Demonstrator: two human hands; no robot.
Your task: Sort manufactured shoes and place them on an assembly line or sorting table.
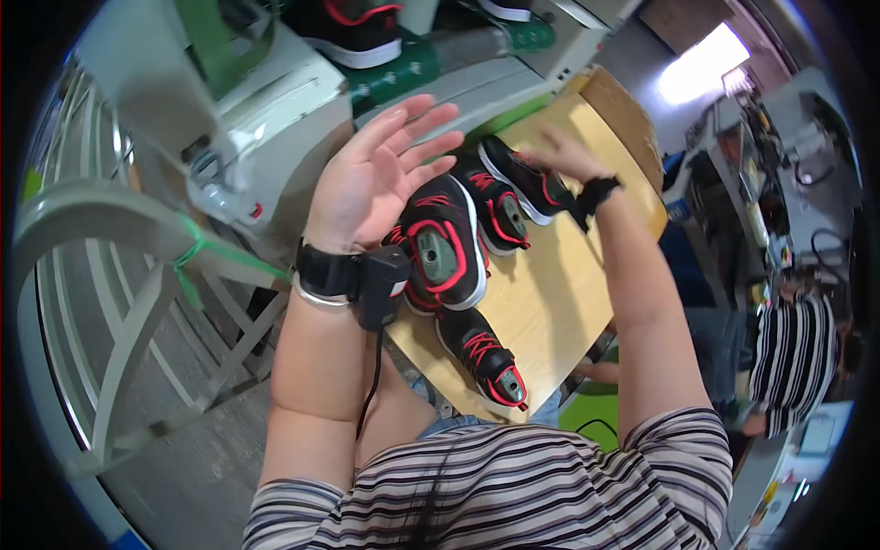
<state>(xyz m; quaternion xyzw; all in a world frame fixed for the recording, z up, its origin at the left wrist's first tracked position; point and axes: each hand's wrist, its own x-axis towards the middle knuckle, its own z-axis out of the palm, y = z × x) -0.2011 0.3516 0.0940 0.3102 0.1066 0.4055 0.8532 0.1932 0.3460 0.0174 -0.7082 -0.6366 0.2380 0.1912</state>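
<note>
My left hand [374, 174] is raised with its palm up and fingers spread, holding nothing. Just beyond its wrist lies a black sneaker [469, 240] with red trim, a white sole and a grey-green shoe last [438, 257] inside. Two more such sneakers, a middle one [492, 206] and a far one [522, 181], lie side by side to its right. My right hand [566, 156], slightly blurred, hovers by the far one with fingers apart; whether it touches cannot be told. Nearest me is another sneaker [478, 350], toe pointing away. One more is partly hidden under the first.
The shoes rest on a pale wooden tabletop [550, 298] with a cardboard edge [623, 124] at the far right. Beyond stands a machine with a green roller [394, 82] bearing a sneaker [353, 37]. Grey metal racking [119, 220] is left; a person in stripes [793, 357] is right.
</note>
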